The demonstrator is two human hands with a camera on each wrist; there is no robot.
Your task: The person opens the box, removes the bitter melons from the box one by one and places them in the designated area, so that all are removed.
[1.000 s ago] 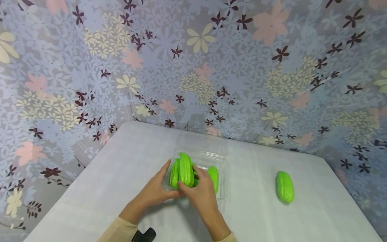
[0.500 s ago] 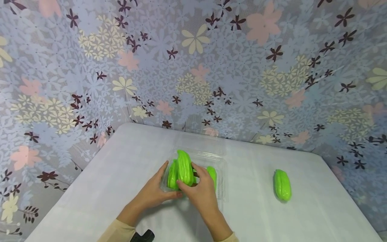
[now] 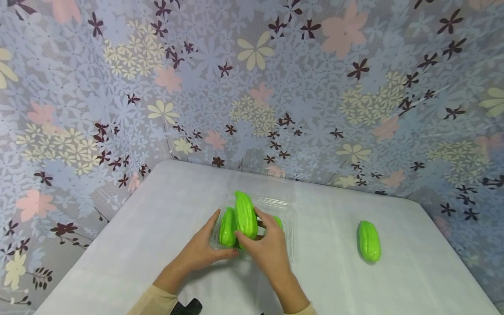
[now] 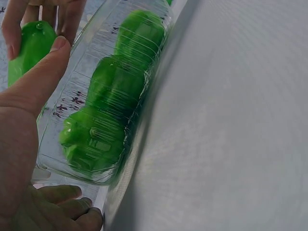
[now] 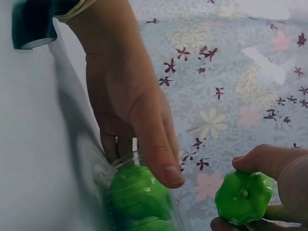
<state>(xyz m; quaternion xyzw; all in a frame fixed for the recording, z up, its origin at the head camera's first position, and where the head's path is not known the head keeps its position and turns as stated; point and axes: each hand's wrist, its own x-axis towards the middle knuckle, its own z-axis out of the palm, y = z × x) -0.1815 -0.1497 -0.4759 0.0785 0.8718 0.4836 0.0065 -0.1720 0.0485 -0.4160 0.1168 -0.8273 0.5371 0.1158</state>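
While the counter (image 3: 157,227) is slick, the thin clear tray (image 3: 289,227) could skid or buckle if the left hand (image 3: 201,250), steadying its near-left edge, slips. Right hand (image 3: 267,249) pinches a green gourd (image 3: 246,214) above the tray, long axis near upright, tip pointing up-away; crowding could make it topple.

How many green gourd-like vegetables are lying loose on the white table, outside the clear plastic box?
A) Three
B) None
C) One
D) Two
C: a single loose green gourd lies on the white table, well to the right of the clear plastic box; the others are in the box, or held over it by the right hand, while the left hand steadies the box's edge.
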